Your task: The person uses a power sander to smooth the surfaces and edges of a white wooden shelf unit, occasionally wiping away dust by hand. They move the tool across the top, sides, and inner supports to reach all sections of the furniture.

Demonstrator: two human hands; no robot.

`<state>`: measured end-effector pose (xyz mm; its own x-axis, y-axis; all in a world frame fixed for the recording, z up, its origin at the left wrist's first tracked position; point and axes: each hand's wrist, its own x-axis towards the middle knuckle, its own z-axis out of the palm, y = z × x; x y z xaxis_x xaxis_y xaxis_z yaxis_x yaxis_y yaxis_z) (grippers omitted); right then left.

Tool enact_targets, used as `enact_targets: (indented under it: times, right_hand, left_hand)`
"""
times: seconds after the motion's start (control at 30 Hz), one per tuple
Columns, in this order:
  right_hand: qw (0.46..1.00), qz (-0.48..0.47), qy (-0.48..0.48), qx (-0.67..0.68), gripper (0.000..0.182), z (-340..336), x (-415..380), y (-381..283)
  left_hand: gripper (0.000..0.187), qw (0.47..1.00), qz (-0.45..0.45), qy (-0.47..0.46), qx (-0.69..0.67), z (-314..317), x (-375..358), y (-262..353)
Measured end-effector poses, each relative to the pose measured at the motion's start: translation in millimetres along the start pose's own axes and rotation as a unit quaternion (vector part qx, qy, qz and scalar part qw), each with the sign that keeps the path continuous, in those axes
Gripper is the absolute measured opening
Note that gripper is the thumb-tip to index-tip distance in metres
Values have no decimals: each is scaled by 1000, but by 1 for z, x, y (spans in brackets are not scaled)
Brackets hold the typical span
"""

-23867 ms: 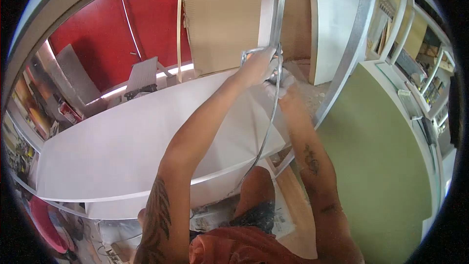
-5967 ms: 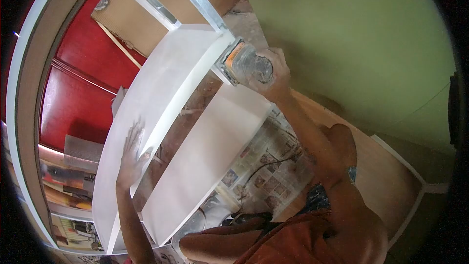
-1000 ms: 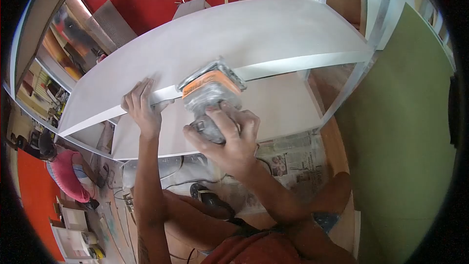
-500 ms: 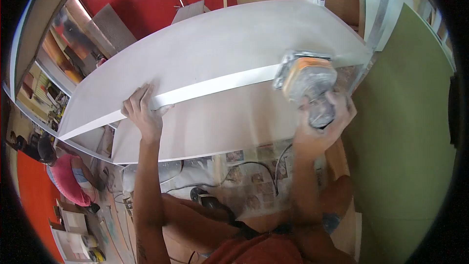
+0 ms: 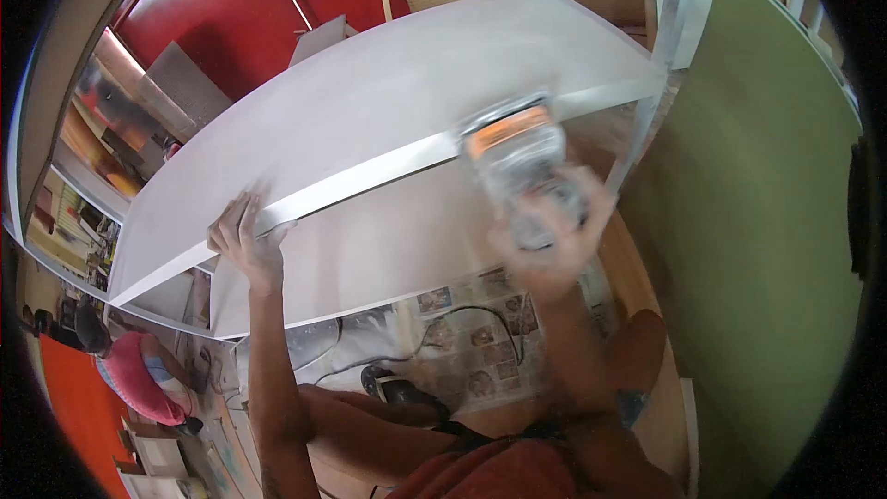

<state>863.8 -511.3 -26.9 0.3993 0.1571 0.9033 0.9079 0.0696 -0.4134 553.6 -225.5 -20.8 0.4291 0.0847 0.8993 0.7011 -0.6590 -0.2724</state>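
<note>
My right hand (image 5: 565,236) is wrapped around the grip of a dusty grey power sander (image 5: 517,162) with an orange band. The sander is blurred and lies over the front edge of a white shelf board (image 5: 370,83), right of the middle. Farther left, my left hand (image 5: 249,245) grips the same edge, fingers over the top and thumb below. A second white panel (image 5: 397,236) shows beneath the shelf.
Newspaper sheets (image 5: 476,342) with a black cable (image 5: 480,308) cover the floor below. A green panel (image 5: 758,222) stands at the right. At the lower left a co-worker in a pink shirt (image 5: 140,379) bends near an orange panel (image 5: 74,407).
My right hand has moved the sander left along the shelf's front edge. My left hand keeps its place on the edge. The whole view has shifted slightly.
</note>
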Motion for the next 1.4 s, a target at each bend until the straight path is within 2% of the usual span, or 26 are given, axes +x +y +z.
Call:
enact_targets:
  times: [0.03, 0.1, 0.23, 0.3, 0.37, 0.43, 0.47, 0.53, 0.6, 0.67, 0.7, 0.77, 0.83, 0.9, 0.97, 1.0, 1.07, 1.2, 1.27, 1.3, 1.37, 1.4]
  right_hand:
    - [1000, 1, 3, -2, 49, -4, 5, 9]
    - [992, 69, 105, -9, 54, -7, 17, 21]
    - [982, 126, 134, -29, 61, -2, 21, 16]
    - [991, 83, 106, -25, 60, 9, 14, -7]
    - [998, 55, 28, 6, 50, 14, 7, -38]
    - [998, -45, -48, 3, 43, 20, 2, -47]
    - [998, -44, -46, -3, 43, 18, 0, -45]
    - [989, -126, -81, -21, 42, 16, -3, -39]
    - [990, -124, -57, -22, 41, 10, 1, -23]
    - [998, -42, -51, -21, 48, -9, 12, -8]
    - [998, -41, -52, -22, 48, -12, 14, 2]
    - [998, 28, 48, -17, 48, -16, 20, 24]
    - [995, 58, 73, -27, 50, -24, 28, 41]
    - [991, 89, 96, -36, 51, -24, 29, 42]
    - [975, 163, 145, -30, 51, -18, 33, 34]
    - [975, 164, 146, -26, 51, -14, 33, 28]
    - [987, 90, 124, -45, 50, -3, 30, 8]
    - [998, 22, 9, -50, 56, 19, 16, -52]
    - [999, -28, -15, 0, 52, 39, 1, -68]
    - [1000, -26, -14, -3, 52, 46, -3, -77]
    - [989, -123, -75, -45, 35, 53, -8, -88]
    - [988, -125, -72, -48, 35, 52, -6, -86]
  left_hand:
    - [78, 1000, -2, -1, -2, 0, 1, -1]
    - [77, 1000, -4, 4, -8, 4, -1, -2]
    - [74, 1000, -11, 25, -14, 5, 2, 2]
    - [73, 1000, -8, 24, -12, 7, 0, -2]
    - [73, 1000, -5, 22, -14, 7, -1, -4]
    - [67, 1000, 9, 13, -21, 5, -1, -5]
    - [67, 999, 11, 15, -27, 4, -1, -4]
    - [61, 998, 30, 14, -47, -1, 3, -4]
    - [63, 998, 31, 16, -44, 1, 2, -6]
    - [66, 999, 27, 13, -35, 1, 1, -5]
    - [66, 999, 22, 11, -38, 1, 2, -5]
    - [67, 999, 19, 6, -39, -2, 1, -5]
    - [66, 999, 9, 12, -47, -1, 3, -2]
    - [66, 999, 3, 2, -52, -5, 3, 1]
    - [70, 998, -4, -3, -55, -3, 4, 1]
    - [68, 999, -1, 0, -49, -2, 3, 1]
    - [66, 999, 3, -1, -39, -2, 1, -1]
    - [66, 999, 13, 13, -43, 1, 5, 0]
    - [67, 999, 18, 17, -45, 0, 4, 0]
    - [68, 998, 17, 18, -49, 0, 5, 0]
    - [69, 998, 15, 19, -55, -1, 5, 0]
    - [69, 998, 19, 16, -55, -1, 7, -1]
